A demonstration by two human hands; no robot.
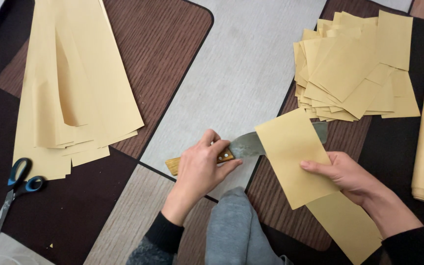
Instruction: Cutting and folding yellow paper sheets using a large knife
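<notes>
Ribbed brown, grey and beige rug (241,73) panels are lying under your work. Your left hand (199,169) is gripping a knife (244,147) by its wooden handle, the dull metal blade passing behind a tan paper sheet (293,154). Your right hand (352,179) is pinching that sheet's edge. Cut rectangles (357,68) are piling beyond; long strips (74,83) and blue-handled scissors (15,189) are lying left.
</notes>
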